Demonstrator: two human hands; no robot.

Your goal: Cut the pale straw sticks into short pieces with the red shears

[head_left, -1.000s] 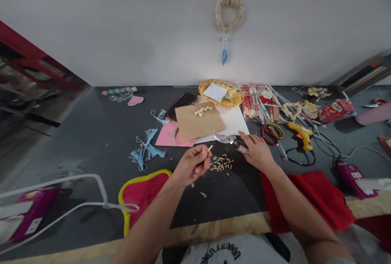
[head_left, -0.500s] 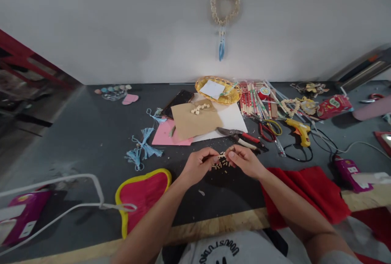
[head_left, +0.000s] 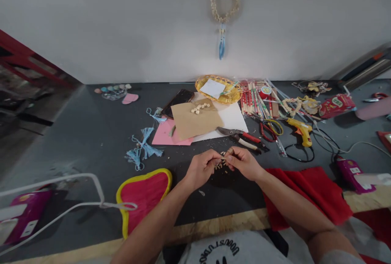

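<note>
My left hand (head_left: pixel 201 167) and my right hand (head_left: pixel 243 162) meet over the dark table, fingertips pinched close together. Between them is a small pale wooden piece (head_left: pixel 223 158), which both hands appear to grip; its exact shape is too small to make out. Below the fingers lie several short wooden bits (head_left: pixel 219 166), scattered on the tabletop. Just beyond my right hand rest cutting pliers (head_left: pixel 241 137) with one red and one white handle. A brown paper sheet (head_left: pixel 197 123) bears a small cluster of pale pieces (head_left: pixel 200 108).
Behind stand a yellow woven basket (head_left: pixel 218 98) and bundled wrapped chopsticks (head_left: pixel 255 100). To the right are scissors (head_left: pixel 271 127), a yellow glue gun (head_left: pixel 301 130) and red cloth (head_left: pixel 311 194). Blue tassels (head_left: pixel 145 144) and a pink pad with yellow trim (head_left: pixel 143 196) lie left. A heart-shaped wreath (head_left: pixel 214 6) hangs on the wall.
My fingertips have drawn closer together around the small piece. My right hand has shifted slightly left and turned; my left hand has moved a little to the right.
</note>
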